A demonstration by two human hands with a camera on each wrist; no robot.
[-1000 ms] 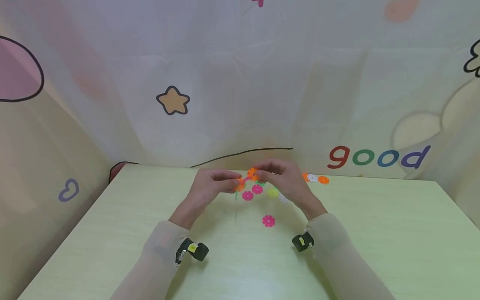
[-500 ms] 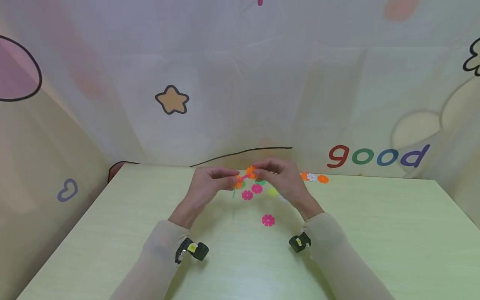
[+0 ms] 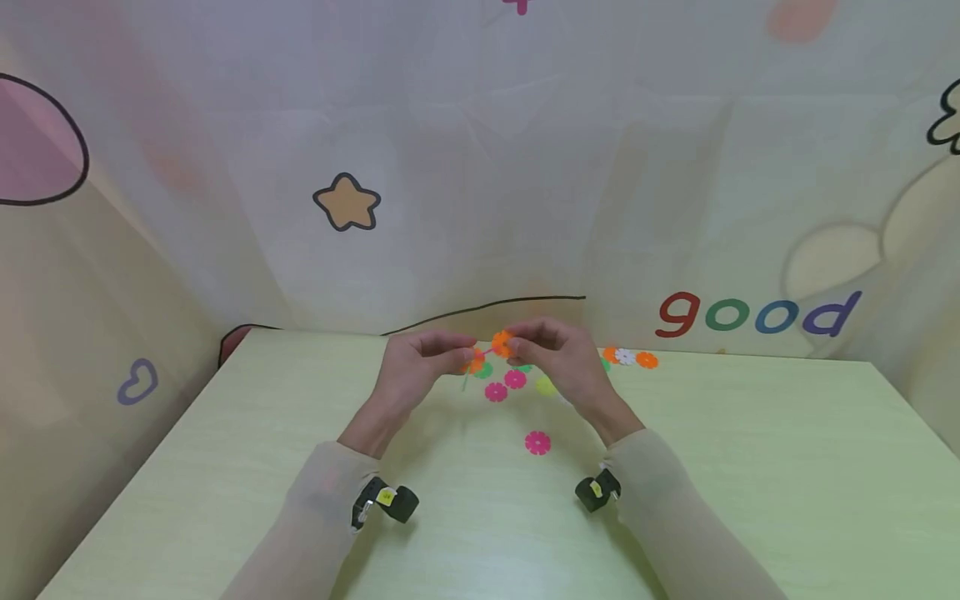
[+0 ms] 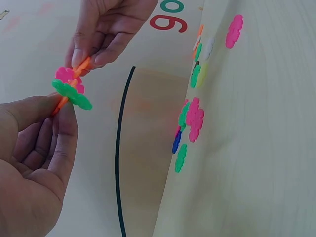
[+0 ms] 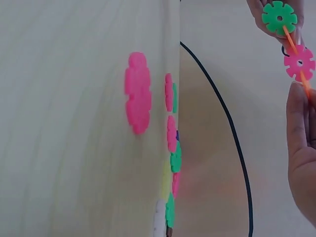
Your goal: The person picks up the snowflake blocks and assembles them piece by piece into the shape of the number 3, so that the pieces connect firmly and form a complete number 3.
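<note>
A short chain of snowflake building discs is held up over the far part of the table. My left hand [image 3: 416, 364] pinches an orange disc [image 3: 476, 362] at one end between thumb and fingers. Another orange disc [image 3: 502, 342] sits at the other end, pinched by my right hand [image 3: 561, 354]. Between the two hands, a green disc [image 4: 71, 94] and a pink disc [image 4: 64, 75] show in the left wrist view, slotted crosswise with the orange ones. The right wrist view shows the same green disc [image 5: 272, 22] and pink disc [image 5: 292, 69]; its orange discs appear edge-on.
Loose discs lie below and behind the hands: pink discs [image 3: 496, 392], a yellow one [image 3: 545, 385], several green ones, and a blue one [image 4: 176, 142]. A single pink disc [image 3: 537, 442] lies nearer. Orange and white discs [image 3: 625, 357] lie at the back edge, before a printed cloth [image 3: 480, 208].
Both hands have shifted slightly left and up with the chain of discs. The grip of each hand looks the same, and the loose discs on the table have stayed put.
</note>
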